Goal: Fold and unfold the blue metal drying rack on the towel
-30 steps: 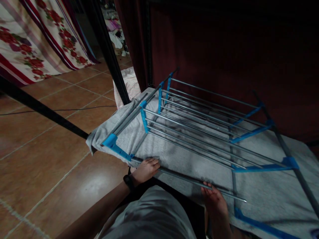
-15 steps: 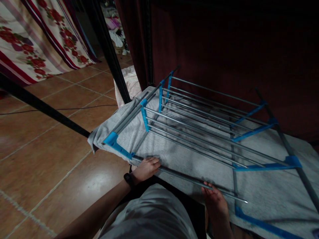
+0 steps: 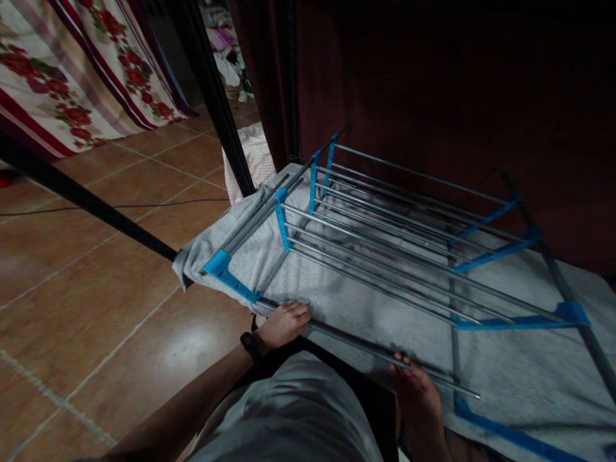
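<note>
A folding drying rack point(image 3: 385, 237) with grey metal rods and blue plastic joints stands in front of me. A grey cloth point(image 3: 510, 366) lies spread under the upper rods, over the rack's lower level. My left hand point(image 3: 282, 324), with a dark band on the wrist, has its fingers curled over the near grey rod and the cloth's edge at the left. My right hand point(image 3: 418, 391) rests on the same near rod further right, fingers bent over it.
Brown tiled floor point(image 3: 96, 308) lies to the left, crossed by black poles point(image 3: 86, 199). A dark red curtain point(image 3: 433, 77) hangs behind the rack. A floral sheet point(image 3: 72, 77) hangs at the top left; a pale striped cloth point(image 3: 250, 157) sits by the pole.
The view has shifted slightly, so the rack sits a little further right. Both hands stay on the near rod in the same spots.
</note>
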The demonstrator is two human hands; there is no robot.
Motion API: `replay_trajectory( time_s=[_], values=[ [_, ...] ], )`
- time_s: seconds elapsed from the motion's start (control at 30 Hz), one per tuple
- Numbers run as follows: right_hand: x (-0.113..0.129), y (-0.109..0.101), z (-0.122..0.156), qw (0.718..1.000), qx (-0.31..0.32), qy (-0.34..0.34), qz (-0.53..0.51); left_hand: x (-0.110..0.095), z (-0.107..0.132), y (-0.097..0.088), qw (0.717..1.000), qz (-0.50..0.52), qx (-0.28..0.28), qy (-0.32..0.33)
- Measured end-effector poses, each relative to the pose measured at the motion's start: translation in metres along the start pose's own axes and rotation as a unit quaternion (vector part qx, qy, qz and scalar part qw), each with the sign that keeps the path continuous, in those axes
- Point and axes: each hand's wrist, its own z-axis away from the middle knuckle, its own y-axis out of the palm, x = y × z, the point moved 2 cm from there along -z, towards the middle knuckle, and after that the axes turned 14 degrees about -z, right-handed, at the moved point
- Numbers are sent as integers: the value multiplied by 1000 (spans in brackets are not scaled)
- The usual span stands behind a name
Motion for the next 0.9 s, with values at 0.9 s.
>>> replay_trajectory(
  time_s=[0.9],
  values=[
    [9,18,1,999,-23,-5,29,4,-2,-5,999,10,-17,32]
  ],
)
